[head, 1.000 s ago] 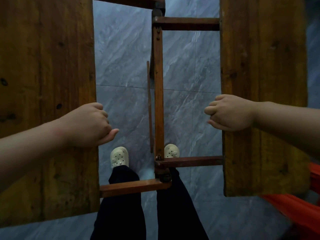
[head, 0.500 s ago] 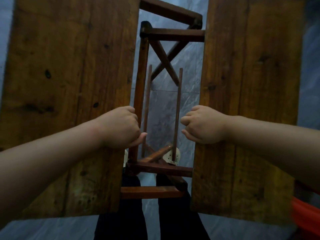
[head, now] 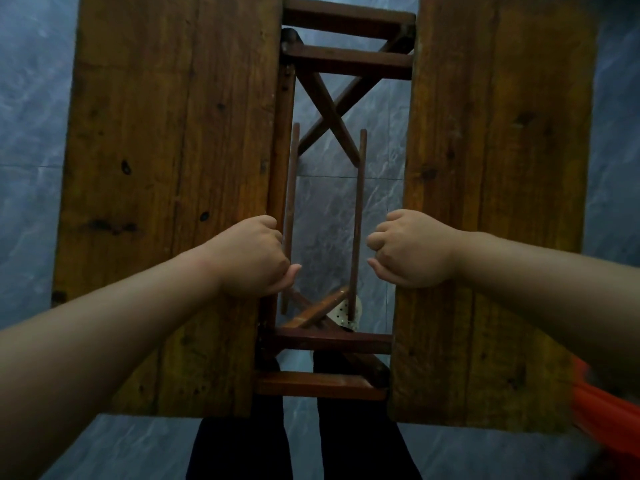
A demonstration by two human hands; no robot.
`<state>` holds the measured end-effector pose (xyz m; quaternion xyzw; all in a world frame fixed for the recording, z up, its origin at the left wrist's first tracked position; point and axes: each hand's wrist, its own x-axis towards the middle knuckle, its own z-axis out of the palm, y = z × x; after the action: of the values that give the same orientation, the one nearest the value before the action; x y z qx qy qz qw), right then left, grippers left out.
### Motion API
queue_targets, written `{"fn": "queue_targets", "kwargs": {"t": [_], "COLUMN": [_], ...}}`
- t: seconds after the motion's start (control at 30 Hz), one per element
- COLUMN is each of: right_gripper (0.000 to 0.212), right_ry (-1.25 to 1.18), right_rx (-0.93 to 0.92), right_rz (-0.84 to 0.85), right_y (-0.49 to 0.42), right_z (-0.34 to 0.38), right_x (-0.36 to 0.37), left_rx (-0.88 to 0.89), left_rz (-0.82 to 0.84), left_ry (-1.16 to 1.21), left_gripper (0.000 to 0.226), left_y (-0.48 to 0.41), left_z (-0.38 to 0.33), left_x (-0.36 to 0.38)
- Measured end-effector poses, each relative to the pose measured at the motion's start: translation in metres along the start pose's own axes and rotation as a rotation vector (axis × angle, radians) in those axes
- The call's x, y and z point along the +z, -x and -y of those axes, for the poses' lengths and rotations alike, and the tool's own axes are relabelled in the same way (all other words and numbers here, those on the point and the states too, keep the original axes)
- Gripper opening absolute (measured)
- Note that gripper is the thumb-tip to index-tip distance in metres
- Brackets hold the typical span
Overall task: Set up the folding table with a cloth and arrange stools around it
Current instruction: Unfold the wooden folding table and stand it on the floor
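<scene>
Boards of the folding table (head: pixel 346 342) lie as two long halves of one surface, with open space between them through which the grey floor (head: pixel 34 98) shows. The left leaf (head: pixel 166 168) and the right leaf (head: pixel 498 168) both run lengthwise straight away from the person, roughly parallel, and stand well apart.

The left hand (head: pixel 254 258) sits on the inner edge of the left leaf, its fingers (head: pixel 273 230) curled down over that edge and the thumb poking toward the gap. The right hand (head: pixel 412 251) mirrors it on the inner edge of the right leaf, fingers (head: pixel 377 237) curled the same way. The fingertips go under the wood, so how deep each grip reaches I cannot tell.

Each leaf lies outward from the hand that holds it, and the hands face one another across the gap at about the same distance down the length, nearer the person's end than the far one. Below them the crossed braces (head: pixel 329 112) and two thin rails (head: pixel 356 220) of the underframe hang in the opening.

To my eye the next move is sideways, across the long axis, drawing both edges evenly toward the middle so they meet. An orange-red cloth (head: pixel 602 403) waits at the right. No stool is in view.
</scene>
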<state>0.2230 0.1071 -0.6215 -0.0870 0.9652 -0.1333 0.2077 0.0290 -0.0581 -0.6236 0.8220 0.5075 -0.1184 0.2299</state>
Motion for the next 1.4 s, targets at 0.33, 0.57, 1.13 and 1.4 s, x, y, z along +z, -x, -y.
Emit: {"fn": "queue_targets", "kwargs": {"t": [0.33,0.57,1.13,1.4], "right_gripper": [0.05,0.049,0.051,0.041], "right_ry": [-0.023,-0.074,0.076,0.167], "right_rx": [-0.054,-0.032,-0.116,-0.065], "right_rz": [0.037,0.031,-0.019,-0.089], "right_y": [-0.04,-0.049,-0.122,-0.087], "right_z": [0.006,-0.001,-0.035,-0.05], "right_x": [-0.007,0.001,-0.016,-0.008], "left_rx": [0.065,0.087,-0.084,0.039], "left_rz": [-0.039,-0.048,-0.058,-0.146], "left_ry": [0.001,-0.046,0.014,0.06], "left_gripper": [0.057,0.055,0.058,0.05], "left_y": [-0.022,-0.044,-0.011,0.006], "left_z": [0.005,0.015,0.074,0.084], "left_x": [-0.009,0.007,0.024,0.03]}}
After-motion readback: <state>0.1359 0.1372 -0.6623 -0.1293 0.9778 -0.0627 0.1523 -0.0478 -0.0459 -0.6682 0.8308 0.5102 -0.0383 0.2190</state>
